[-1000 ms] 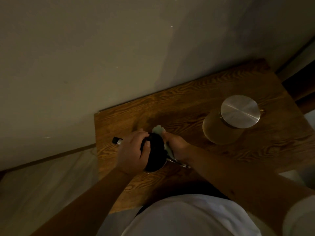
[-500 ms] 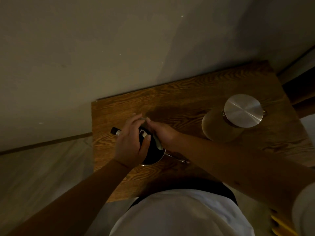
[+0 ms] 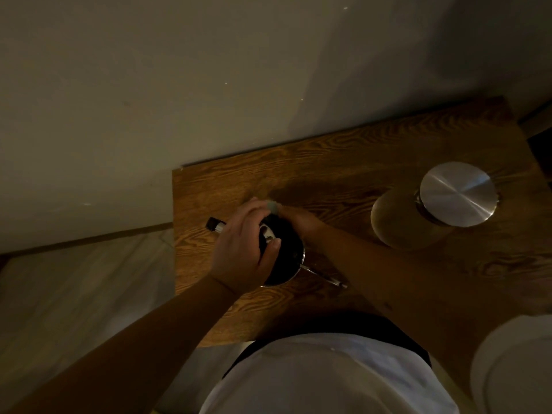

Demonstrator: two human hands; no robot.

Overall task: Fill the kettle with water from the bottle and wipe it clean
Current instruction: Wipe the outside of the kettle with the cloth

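Observation:
A small dark kettle (image 3: 285,258) with a shiny metal rim stands on the wooden table (image 3: 343,180), seen from above. My left hand (image 3: 245,249) lies over its top and left side and grips it. My right hand (image 3: 298,219) presses a pale cloth (image 3: 273,206) against the kettle's far side; only a tip of the cloth shows between the hands. A black-tipped metal part (image 3: 215,226) juts out left of the left hand. No bottle is in view.
A round metal lid or container (image 3: 458,194) sits on a round coaster (image 3: 394,225) at the table's right. A thin metal rod (image 3: 325,276) sticks out right of the kettle. A wall rises behind the table; pale floor lies left.
My right hand has slid with the cloth from the kettle's right side round to its far side. The left hand has kept its grip on top.

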